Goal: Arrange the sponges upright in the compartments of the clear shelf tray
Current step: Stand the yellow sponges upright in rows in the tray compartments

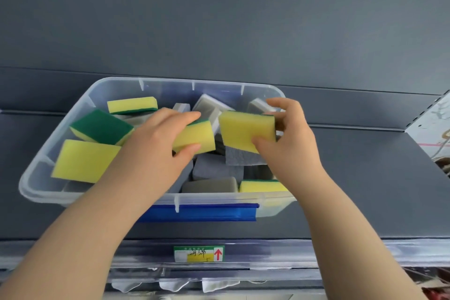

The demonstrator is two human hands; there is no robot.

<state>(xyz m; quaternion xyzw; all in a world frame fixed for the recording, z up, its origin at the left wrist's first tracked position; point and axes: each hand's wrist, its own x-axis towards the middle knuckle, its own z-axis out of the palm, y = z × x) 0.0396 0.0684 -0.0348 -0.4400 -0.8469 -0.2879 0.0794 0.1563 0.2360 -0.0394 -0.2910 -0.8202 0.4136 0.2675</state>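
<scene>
In the clear tray, jumbled sponges

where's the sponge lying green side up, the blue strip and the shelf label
sponge lying green side up [101, 126], head view, green face
blue strip [207, 212], head view, its middle
shelf label [197, 256], head view, yellow patch

2 bare hands, 2 bare forearms
The left hand and right hand are uncovered, the forearms bare right down to the picture's lower edge; the fingers are slim and smooth.
</scene>
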